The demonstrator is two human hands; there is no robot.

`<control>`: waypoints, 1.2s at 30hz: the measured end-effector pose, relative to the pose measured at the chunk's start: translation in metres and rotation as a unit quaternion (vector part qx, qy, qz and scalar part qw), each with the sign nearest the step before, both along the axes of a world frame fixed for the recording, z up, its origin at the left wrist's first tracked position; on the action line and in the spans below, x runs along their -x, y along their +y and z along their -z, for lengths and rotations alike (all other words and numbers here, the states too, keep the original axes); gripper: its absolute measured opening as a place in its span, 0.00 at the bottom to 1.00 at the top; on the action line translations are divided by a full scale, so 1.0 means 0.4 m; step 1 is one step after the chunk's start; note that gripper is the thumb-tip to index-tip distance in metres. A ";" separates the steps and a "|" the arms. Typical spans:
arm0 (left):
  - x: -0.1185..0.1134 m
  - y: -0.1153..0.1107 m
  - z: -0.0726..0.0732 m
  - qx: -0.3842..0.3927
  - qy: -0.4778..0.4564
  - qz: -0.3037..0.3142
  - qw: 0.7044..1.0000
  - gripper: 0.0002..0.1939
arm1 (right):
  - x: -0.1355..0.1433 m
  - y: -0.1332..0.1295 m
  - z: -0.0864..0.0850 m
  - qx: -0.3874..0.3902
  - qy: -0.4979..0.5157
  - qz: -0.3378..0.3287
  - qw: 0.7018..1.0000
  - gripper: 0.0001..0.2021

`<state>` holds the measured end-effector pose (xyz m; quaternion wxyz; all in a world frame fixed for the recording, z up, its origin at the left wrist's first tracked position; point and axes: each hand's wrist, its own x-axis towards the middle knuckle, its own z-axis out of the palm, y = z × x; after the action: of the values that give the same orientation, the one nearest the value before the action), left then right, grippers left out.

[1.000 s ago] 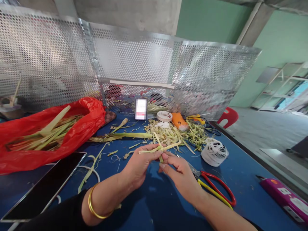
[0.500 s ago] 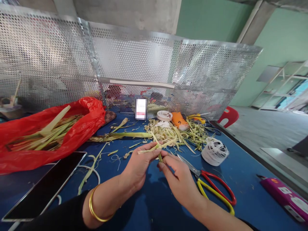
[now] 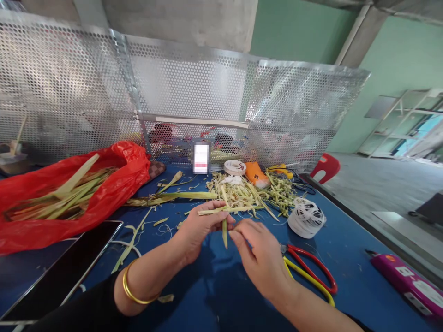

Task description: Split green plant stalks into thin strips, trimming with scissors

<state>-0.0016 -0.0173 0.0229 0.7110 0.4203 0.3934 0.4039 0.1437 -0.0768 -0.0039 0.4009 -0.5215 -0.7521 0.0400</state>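
My left hand (image 3: 198, 230) pinches crossed strips of pale green leaf (image 3: 212, 211) above the blue table (image 3: 194, 295). One strip lies sideways, and another crosses it with its pointed end hanging down. Close on the right, my right hand (image 3: 258, 251) has thumb and forefinger pressed together beside the crossing; what lies between those fingertips is too small to make out. Beyond both hands is a heap of pale shredded strips (image 3: 238, 191). Scissors with red and yellow handles (image 3: 311, 272) lie to the right, their blades partly hidden behind my right hand.
A red bag of leaves (image 3: 114, 161) and a dark tablet (image 3: 65, 272) are on the left. White twine (image 3: 306, 219) and a purple device (image 3: 404, 281) are on the right. A tape roll (image 3: 235, 168), orange packet (image 3: 256, 173) and perforated metal screen (image 3: 187, 78) stand behind.
My right fingers have come off the lower strip end, which now hangs free. The crossed strips have turned slightly. A small leaf scrap now shows beside my left wrist. The view has shifted a little.
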 end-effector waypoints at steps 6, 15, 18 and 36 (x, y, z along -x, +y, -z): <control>0.008 0.007 -0.008 -0.027 0.051 0.012 0.998 0.16 | -0.049 0.031 -0.020 -0.069 -0.040 0.066 0.995 0.07; 0.003 0.009 0.030 -0.023 0.060 0.043 0.997 0.15 | -0.013 0.033 0.012 0.146 0.065 -0.017 0.987 0.11; 0.001 0.007 0.037 -0.070 0.099 0.072 0.990 0.13 | -0.009 0.029 0.016 0.117 0.034 0.010 0.992 0.12; -0.014 0.008 0.053 -0.120 0.169 0.046 0.977 0.13 | 0.012 -0.001 0.015 0.052 -0.061 0.000 0.997 0.11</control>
<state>0.0038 -0.0141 0.0019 0.5960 0.5824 0.4372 0.3382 0.1389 -0.0773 -0.0097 0.3264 -0.5431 -0.7722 0.0476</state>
